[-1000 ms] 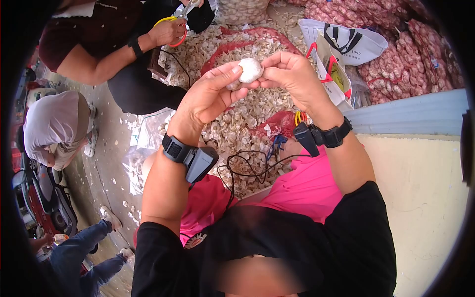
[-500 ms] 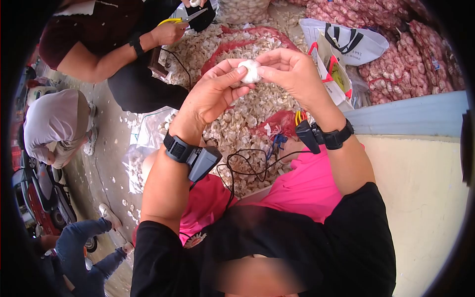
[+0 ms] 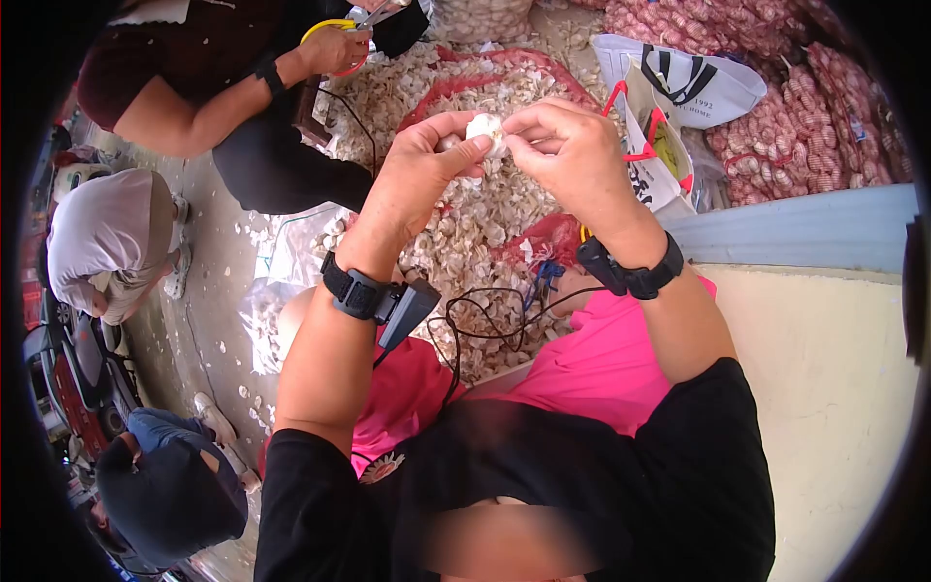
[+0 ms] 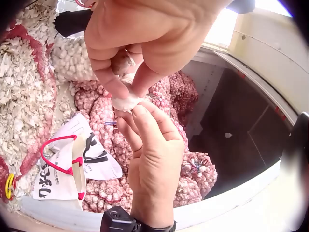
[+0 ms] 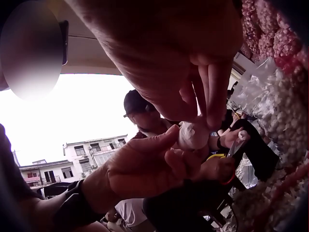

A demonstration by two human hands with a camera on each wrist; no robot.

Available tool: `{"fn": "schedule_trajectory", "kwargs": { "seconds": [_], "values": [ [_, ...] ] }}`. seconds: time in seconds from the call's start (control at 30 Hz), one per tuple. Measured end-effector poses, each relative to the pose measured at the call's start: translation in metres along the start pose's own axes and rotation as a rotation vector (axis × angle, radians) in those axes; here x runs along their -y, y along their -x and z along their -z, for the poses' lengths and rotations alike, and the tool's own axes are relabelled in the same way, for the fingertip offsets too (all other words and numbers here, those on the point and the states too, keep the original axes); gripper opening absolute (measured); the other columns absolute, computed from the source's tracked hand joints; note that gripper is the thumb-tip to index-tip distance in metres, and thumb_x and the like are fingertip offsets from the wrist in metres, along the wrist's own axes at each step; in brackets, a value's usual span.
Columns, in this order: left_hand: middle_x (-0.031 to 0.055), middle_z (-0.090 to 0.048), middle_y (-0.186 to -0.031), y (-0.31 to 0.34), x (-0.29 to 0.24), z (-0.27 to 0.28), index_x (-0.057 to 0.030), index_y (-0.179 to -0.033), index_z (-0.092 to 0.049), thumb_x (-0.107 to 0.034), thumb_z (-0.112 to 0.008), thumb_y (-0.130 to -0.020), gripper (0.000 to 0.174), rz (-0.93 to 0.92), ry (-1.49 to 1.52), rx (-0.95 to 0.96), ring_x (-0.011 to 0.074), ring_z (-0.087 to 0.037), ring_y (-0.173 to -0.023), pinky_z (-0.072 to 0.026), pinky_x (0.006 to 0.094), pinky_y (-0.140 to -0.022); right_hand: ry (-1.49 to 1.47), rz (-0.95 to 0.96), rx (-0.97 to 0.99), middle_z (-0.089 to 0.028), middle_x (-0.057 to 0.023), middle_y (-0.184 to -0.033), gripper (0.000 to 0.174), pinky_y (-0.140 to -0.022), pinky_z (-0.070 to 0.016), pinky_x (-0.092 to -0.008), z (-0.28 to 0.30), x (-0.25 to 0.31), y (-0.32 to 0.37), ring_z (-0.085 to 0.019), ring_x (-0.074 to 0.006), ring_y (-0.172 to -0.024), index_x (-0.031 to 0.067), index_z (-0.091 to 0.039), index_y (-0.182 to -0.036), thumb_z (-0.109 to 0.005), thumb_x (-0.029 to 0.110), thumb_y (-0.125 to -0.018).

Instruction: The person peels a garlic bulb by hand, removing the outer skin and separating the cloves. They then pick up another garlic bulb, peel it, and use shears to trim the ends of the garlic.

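Observation:
A white garlic bulb (image 3: 487, 132) is held up between both hands in the head view. My left hand (image 3: 417, 175) grips it with thumb and fingers from the left. On the other side, the thumb and fingertips of my right hand (image 3: 582, 160) pinch its skin. The left wrist view has the bulb (image 4: 126, 102) between the left fingers above and the right hand (image 4: 157, 159) below. A second, browner bulb (image 4: 122, 63) lies within the left fingers. In the right wrist view the pale bulb (image 5: 194, 135) touches the fingertips of both hands.
Garlic skins (image 3: 456, 262) lie in a heap below the hands, with a black cable (image 3: 485, 335) over them. Net sacks of garlic (image 3: 776, 126) and a white bag (image 3: 718, 87) stand at the right. Another person with yellow-handled scissors (image 3: 335, 27) sits at the upper left.
The bulb has turned in the left hand, and its surface looks more ragged. My right fingers have shifted slightly on it. The scissors at the upper left have moved.

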State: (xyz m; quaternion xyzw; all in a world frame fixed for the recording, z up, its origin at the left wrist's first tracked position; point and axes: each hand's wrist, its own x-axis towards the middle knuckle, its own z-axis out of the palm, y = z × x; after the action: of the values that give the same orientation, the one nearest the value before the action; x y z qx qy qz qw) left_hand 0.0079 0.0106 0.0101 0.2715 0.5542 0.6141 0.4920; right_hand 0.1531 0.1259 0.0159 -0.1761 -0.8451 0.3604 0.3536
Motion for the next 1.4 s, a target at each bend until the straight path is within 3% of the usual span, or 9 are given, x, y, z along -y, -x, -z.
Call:
{"fn": "schedule_trajectory", "kwargs": {
  "seconds": [0.1,0.17,0.3,0.53,0.7,0.77,1.0,1.07,1.4],
  "values": [
    [-0.0011,-0.064,-0.084,-0.004,0.007,0.006,-0.0011,-0.121,-0.06,-0.012,-0.069,-0.089,0.035,-0.055,-0.15,0.015,0.005,-0.06,-0.07,-0.0459,0.0175,-0.053,0.101,-0.024,0.082,-0.066,-0.0072,-0.085,0.008,-0.065,-0.0569,-0.0269,0.003,0.001,0.001,-0.069,-0.0168,-0.075,0.0001,-0.066,-0.086,-0.069,0.002,-0.079],
    [-0.0013,-0.064,-0.084,-0.003,0.007,0.006,-0.0015,-0.121,-0.06,-0.013,-0.068,-0.089,0.035,-0.05,-0.196,0.013,0.0051,-0.06,-0.07,-0.0457,0.0177,-0.053,0.236,0.199,-0.004,-0.063,-0.0097,-0.074,0.008,-0.057,-0.052,-0.037,0.0,-0.002,0.001,-0.064,-0.0276,-0.063,0.0034,-0.062,-0.075,-0.069,0.007,-0.076],
    [0.0,-0.062,-0.084,-0.003,0.009,0.006,0.0034,-0.124,-0.058,-0.013,-0.071,-0.086,0.043,0.008,-0.155,0.006,0.0067,-0.057,-0.073,-0.0432,0.0203,-0.063,0.391,0.242,0.002,-0.062,-0.0103,-0.074,0.008,-0.057,-0.0507,-0.0399,-0.005,-0.004,0.001,-0.062,-0.0303,-0.063,0.0039,-0.061,-0.074,-0.067,0.007,-0.077],
    [-0.0004,-0.065,-0.092,0.003,-0.004,0.003,-0.0037,-0.124,-0.06,-0.012,-0.061,-0.094,0.031,0.045,-0.005,0.076,0.0038,-0.058,-0.07,-0.0492,0.0173,-0.057,0.127,-0.098,-0.05,-0.066,-0.0112,-0.07,0.006,-0.058,-0.0511,-0.0356,0.005,-0.019,-0.007,-0.065,-0.0265,-0.062,0.0019,-0.064,-0.078,-0.067,0.008,-0.077],
    [0.0102,-0.063,-0.113,-0.001,-0.004,0.008,-0.0029,-0.136,-0.048,-0.007,-0.049,-0.098,0.038,0.122,0.288,0.243,0.0194,-0.067,-0.094,-0.0578,0.0232,-0.076,0.103,-0.234,-0.043,-0.068,-0.0124,-0.069,0.01,-0.062,-0.0521,-0.0339,0.006,-0.029,-0.008,-0.067,-0.0257,-0.063,0.0013,-0.067,-0.079,-0.066,0.011,-0.077],
    [0.0116,-0.062,-0.115,-0.002,-0.002,0.01,-0.0024,-0.135,-0.048,-0.006,-0.05,-0.098,0.037,0.111,0.31,0.258,0.0231,-0.066,-0.099,-0.0578,0.0246,-0.078,0.179,-0.273,0.058,-0.069,-0.0077,-0.069,0.011,-0.06,-0.0507,-0.024,0.005,-0.03,-0.007,-0.066,-0.0102,-0.064,-0.0021,-0.065,-0.083,-0.063,0.008,-0.081],
    [0.0133,-0.061,-0.116,-0.003,-0.001,0.015,-0.0011,-0.127,-0.052,-0.005,-0.052,-0.096,0.031,0.05,0.403,0.269,0.0248,-0.066,-0.101,-0.0579,0.0281,-0.081,0.322,-0.442,0.23,-0.071,-0.0099,-0.078,0.015,-0.062,-0.0533,-0.0253,0.005,-0.038,-0.008,-0.07,-0.0149,-0.07,-0.0021,-0.067,-0.09,-0.062,0.011,-0.084],
    [0.0121,-0.062,-0.114,-0.004,-0.002,0.014,-0.0018,-0.125,-0.054,-0.005,-0.052,-0.096,0.029,0.039,0.387,0.245,0.0222,-0.065,-0.099,-0.0576,0.0283,-0.081,-0.37,-0.537,0.08,-0.071,-0.0117,-0.087,0.02,-0.061,-0.0543,-0.028,0.002,-0.033,-0.006,-0.069,-0.0199,-0.07,-0.0012,-0.068,-0.096,-0.062,0.016,-0.088],
    [0.0069,-0.064,-0.108,-0.002,0.006,0.007,0.0024,-0.12,-0.057,-0.011,-0.059,-0.095,0.028,0.055,0.036,0.063,0.0122,-0.062,-0.093,-0.0528,0.0253,-0.08,-0.422,-0.548,0.296,-0.068,-0.0103,-0.091,0.025,-0.066,-0.0559,-0.0234,0.004,-0.015,-0.009,-0.067,-0.0124,-0.074,-0.006,-0.064,-0.105,-0.064,0.013,-0.09]
  ]
}}
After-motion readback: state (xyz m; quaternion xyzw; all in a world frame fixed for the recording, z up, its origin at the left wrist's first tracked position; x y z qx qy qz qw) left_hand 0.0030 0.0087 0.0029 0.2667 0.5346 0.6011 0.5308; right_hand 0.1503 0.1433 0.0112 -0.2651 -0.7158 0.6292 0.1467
